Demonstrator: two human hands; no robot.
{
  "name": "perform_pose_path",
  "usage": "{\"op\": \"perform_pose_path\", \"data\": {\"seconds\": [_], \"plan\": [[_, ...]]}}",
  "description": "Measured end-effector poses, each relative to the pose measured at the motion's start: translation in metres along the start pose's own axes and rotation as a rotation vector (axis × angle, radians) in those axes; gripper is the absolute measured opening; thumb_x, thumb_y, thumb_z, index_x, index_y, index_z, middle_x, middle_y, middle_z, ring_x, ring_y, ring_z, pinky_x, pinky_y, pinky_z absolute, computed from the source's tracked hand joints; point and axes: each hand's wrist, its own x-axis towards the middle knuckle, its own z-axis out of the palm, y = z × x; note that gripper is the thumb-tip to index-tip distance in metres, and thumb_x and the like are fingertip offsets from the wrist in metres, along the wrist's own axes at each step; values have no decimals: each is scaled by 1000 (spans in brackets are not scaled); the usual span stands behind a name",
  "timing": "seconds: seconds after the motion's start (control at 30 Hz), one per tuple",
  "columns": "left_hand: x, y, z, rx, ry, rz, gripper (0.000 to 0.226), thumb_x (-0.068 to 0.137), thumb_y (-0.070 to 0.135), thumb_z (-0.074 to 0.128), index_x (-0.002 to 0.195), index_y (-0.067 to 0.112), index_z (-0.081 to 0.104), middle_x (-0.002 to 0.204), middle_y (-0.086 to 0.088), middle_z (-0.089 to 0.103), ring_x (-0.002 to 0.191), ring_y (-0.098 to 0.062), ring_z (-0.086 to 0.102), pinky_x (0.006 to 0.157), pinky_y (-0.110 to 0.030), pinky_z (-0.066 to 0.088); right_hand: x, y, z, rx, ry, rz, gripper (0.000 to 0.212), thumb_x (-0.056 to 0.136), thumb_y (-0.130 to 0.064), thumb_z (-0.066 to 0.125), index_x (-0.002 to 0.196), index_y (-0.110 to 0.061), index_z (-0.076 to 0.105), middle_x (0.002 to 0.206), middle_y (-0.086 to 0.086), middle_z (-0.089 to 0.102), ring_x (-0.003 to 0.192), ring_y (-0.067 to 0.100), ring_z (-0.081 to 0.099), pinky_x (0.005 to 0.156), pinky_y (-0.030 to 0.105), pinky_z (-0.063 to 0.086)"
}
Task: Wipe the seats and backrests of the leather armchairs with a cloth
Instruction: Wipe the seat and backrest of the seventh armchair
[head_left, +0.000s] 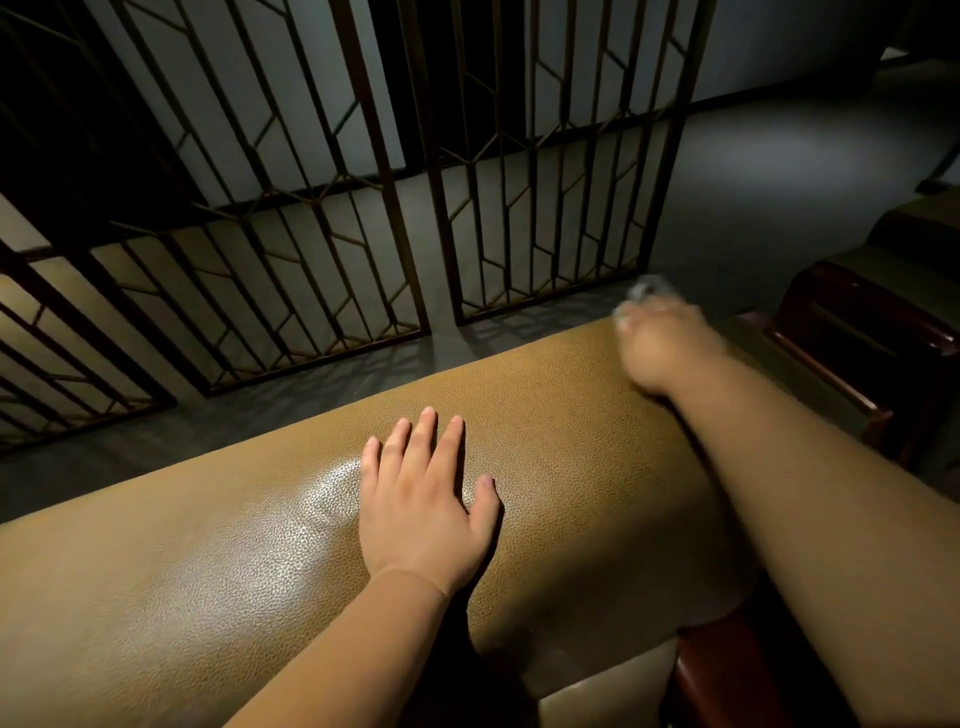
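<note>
The tan leather top of an armchair backrest (260, 561) runs across the lower view. My left hand (423, 499) lies flat on it near the middle, fingers straight and spread. My right hand (662, 343) is blurred at the backrest's far right end, fingers curled round a small grey cloth (644, 291) that sticks out past the knuckles. Part of the pale seat (597, 696) shows below, between my forearms.
A dark metal lattice screen (363, 234) stands close behind the backrest. Grey floor (779, 182) spreads to the right. A dark red wooden armrest (727, 670) is at lower right, and another wood-framed chair (857, 332) stands at the right edge.
</note>
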Motion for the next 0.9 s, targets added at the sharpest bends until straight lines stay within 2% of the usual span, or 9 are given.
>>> {"op": "perform_pose_path", "data": {"seconds": [0.03, 0.1, 0.23, 0.33, 0.4, 0.53, 0.6, 0.77, 0.9], "plan": [[0, 0, 0, 1, -1, -2, 71, 91, 62, 42, 152, 27, 54, 161, -3, 49, 151, -29, 40, 128, -52, 19, 5, 13, -2, 57, 3, 115, 43, 107, -27, 37, 149, -22, 46, 162, 12, 34, 146, 34, 34, 121, 50, 29], [0, 0, 1, -2, -8, -4, 71, 92, 62, 42, 153, 27, 54, 161, -3, 49, 151, -29, 39, 128, -51, 19, -3, 7, -1, 133, 23, 112, 44, 109, -31, 33, 150, -22, 46, 164, 12, 31, 148, 33, 31, 123, 50, 25], [0, 0, 0, -9, -12, -5, 71, 91, 61, 42, 152, 26, 56, 160, -4, 50, 149, -31, 41, 127, -52, 20, -85, -42, 19, 153, 82, -273, 47, 109, -37, 25, 148, -29, 48, 164, 4, 37, 152, 25, 31, 127, 43, 20], [0, 0, -1, 1, -8, 1, 71, 92, 61, 42, 152, 26, 55, 160, -5, 50, 149, -31, 41, 127, -53, 21, -154, -37, 45, 101, 147, -501, 48, 105, -38, 35, 149, -25, 52, 161, 4, 42, 151, 24, 35, 126, 44, 26], [0, -1, -1, -1, -5, 2, 71, 92, 60, 41, 152, 25, 55, 160, -5, 50, 149, -31, 41, 127, -53, 20, -161, 0, 68, 148, 296, -416, 47, 105, -35, 41, 147, -20, 55, 157, 13, 46, 150, 32, 36, 124, 53, 28], [0, 0, 1, -18, 8, 2, 71, 92, 59, 40, 151, 25, 56, 159, -6, 51, 148, -32, 42, 127, -53, 20, -151, 38, 73, 505, 445, 263, 50, 108, -38, 27, 156, -29, 37, 169, 8, 19, 158, 30, 10, 124, 60, 23], [0, 0, 1, -14, 10, 5, 71, 92, 58, 37, 151, 24, 56, 159, -7, 51, 148, -33, 42, 127, -53, 20, -156, 11, 74, 629, 452, 422, 53, 108, -42, 26, 160, -33, 28, 172, 3, 8, 159, 28, -1, 127, 57, 16], [-3, 6, -9, 37, -83, 4, 70, 95, 59, 28, 155, 30, 50, 160, -8, 48, 148, -36, 40, 124, -55, 22, -216, -62, 99, 465, 288, 135, 68, 105, -46, 31, 166, -27, 6, 172, 15, 2, 158, 35, -8, 128, 48, -1], [5, 26, -39, 106, -249, 82, 71, 99, 61, 19, 162, 33, 34, 158, -12, 45, 139, -39, 44, 112, -50, 42, -217, -14, 97, 381, 255, 125, 70, 109, -44, 30, 162, -33, -14, 172, 14, -1, 157, 28, -17, 124, 41, -11]]}}
